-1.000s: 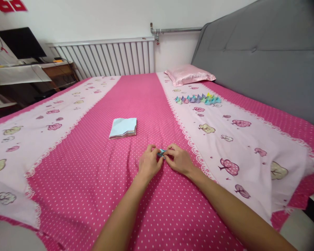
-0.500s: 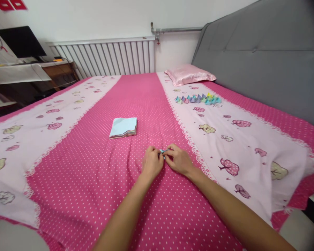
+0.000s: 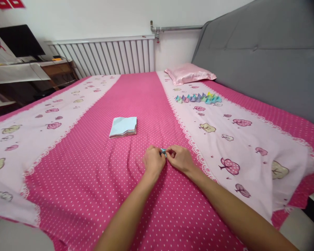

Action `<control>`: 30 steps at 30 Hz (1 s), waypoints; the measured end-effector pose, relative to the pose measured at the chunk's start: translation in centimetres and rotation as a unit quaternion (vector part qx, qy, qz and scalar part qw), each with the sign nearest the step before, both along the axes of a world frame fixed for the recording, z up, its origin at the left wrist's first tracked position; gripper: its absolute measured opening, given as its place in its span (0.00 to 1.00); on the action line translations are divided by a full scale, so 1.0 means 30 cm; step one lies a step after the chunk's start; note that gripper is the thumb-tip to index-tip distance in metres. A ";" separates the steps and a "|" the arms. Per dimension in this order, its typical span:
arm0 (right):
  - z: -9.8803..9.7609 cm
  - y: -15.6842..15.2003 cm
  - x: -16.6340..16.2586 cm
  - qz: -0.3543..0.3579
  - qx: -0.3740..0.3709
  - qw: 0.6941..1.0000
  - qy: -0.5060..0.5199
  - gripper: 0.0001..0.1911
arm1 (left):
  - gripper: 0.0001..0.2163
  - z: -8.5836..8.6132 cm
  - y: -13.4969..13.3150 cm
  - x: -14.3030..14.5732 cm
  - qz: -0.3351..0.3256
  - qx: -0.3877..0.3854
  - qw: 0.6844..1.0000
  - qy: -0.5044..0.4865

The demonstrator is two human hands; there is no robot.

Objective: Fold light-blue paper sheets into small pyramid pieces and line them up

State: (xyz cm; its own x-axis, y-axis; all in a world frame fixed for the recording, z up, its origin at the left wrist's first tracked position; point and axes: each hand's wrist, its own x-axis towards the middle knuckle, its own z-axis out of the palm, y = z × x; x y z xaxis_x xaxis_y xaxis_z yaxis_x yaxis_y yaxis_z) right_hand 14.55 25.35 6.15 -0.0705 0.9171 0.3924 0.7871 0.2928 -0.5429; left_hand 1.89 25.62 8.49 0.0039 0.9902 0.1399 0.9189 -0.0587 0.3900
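Observation:
Close together over the pink bedsheet [image 3: 120, 195], my left hand [image 3: 154, 159] and my right hand [image 3: 180, 158] pinch a small piece of folded blue paper [image 3: 163, 151] between them. Fingers cover most of the paper, so its exact shape is hidden. A stack of square paper sheets [image 3: 124, 126], light blue on top, lies beyond my left hand. Farther off to the right, several small folded paper pieces [image 3: 196, 98] in blue, purple, green, pink and yellow stand grouped in rows.
A pink satin pillow [image 3: 189, 73] lies near the grey padded headboard [image 3: 267, 52]. Along the far wall runs a white radiator [image 3: 107, 55] with a pipe [image 3: 180, 28]. At the left, a desk [image 3: 18, 72] holds a dark monitor [image 3: 19, 41].
Both hands stay on the blue paper, and the fingers have shifted on it. My right-hand fingertips are now drawn closer together in a pinch. The paper stack has not moved.

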 end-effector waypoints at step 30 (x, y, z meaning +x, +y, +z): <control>0.015 -0.018 -0.050 -0.001 0.066 0.996 0.067 0.05 | 0.11 -0.016 0.002 -0.001 -0.042 -0.148 0.721 -0.676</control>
State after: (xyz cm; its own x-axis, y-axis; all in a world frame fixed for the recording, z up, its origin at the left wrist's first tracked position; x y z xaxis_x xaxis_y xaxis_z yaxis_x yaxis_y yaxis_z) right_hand 13.05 24.80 6.61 -0.0078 0.8565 0.5161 0.7106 0.3679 -0.5998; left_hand 1.85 25.68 8.01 0.1240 0.9816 -0.1454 -0.3134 0.1777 0.9328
